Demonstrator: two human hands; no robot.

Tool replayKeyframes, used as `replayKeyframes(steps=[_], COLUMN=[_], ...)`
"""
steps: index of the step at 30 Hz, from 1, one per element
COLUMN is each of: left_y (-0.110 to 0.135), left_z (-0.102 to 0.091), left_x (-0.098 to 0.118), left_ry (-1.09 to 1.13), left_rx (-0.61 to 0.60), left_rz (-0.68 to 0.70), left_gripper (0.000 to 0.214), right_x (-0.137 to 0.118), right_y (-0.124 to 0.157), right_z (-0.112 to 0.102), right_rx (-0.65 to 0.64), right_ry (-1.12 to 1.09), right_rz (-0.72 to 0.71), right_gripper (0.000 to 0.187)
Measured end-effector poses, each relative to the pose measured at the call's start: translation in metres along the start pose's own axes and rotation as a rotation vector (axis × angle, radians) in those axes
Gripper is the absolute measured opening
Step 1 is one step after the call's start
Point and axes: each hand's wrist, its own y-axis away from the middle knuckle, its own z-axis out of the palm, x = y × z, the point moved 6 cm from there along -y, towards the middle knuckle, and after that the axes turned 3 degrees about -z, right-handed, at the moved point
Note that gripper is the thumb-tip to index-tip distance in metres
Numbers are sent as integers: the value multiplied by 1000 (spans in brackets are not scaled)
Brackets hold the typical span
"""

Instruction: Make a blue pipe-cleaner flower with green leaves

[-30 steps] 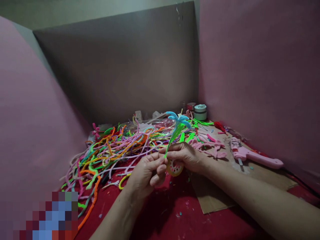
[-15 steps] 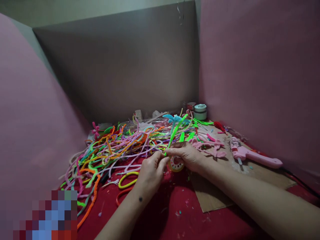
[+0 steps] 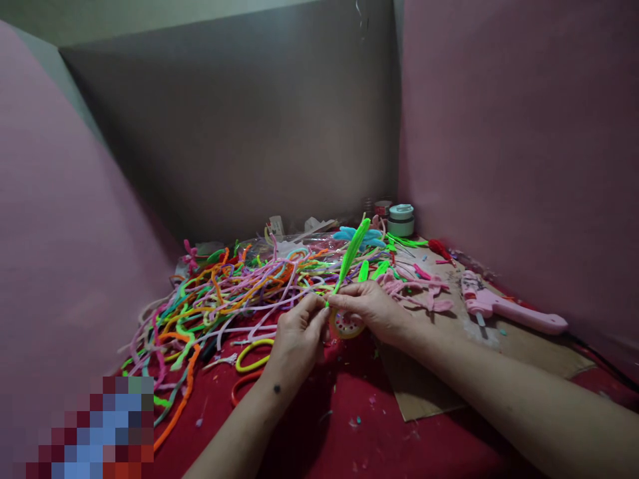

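Note:
A bright green pipe-cleaner leaf (image 3: pixel 353 249) rises at a slant from between my two hands, its lower end pinched by both. My left hand (image 3: pixel 302 332) closes thumb and fingers on the stem end. Just right of it, my right hand (image 3: pixel 369 309) grips the same stem a little higher, thumb against forefinger. Partly hidden below my right hand is a round yellow-rimmed disc with holes (image 3: pixel 348 324). Beyond my fingers lie two more green leaf shapes (image 3: pixel 380 269) and a light blue pipe-cleaner piece (image 3: pixel 358 236).
Tangled coloured pipe cleaners (image 3: pixel 239 286) spread to the left. Yellow-handled scissors (image 3: pixel 254 356) lie beside my left wrist. On the right, a pink glue gun (image 3: pixel 514 313) and pink pipe-cleaner pieces (image 3: pixel 419 293) rest on cardboard (image 3: pixel 429 392). A lidded jar (image 3: pixel 401 221) stands behind; panels surround the red cloth.
The green leaf has turned, so its broad looped face shows more now. Both hands have shifted very slightly and keep their pinch on the stem.

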Motion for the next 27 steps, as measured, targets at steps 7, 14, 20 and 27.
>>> replayKeyframes(steps=[7, 14, 20, 27], left_y=[1, 1, -2, -4], left_z=[4, 2, 8, 10], left_x=[5, 4, -6, -8], left_ry=[230, 251, 596, 466], left_rx=[-130, -81, -268, -374], left_rz=[-93, -80, -235, -229], left_gripper=[17, 17, 15, 18], right_x=[-3, -9, -2, 11], right_y=[1, 3, 3, -2], right_z=[2, 8, 14, 7], right_rx=[-42, -96, -129, -76], right_ry=[-58, 1, -247, -260], right_rz=[-17, -10, 36, 125], right_gripper=[20, 17, 15, 27])
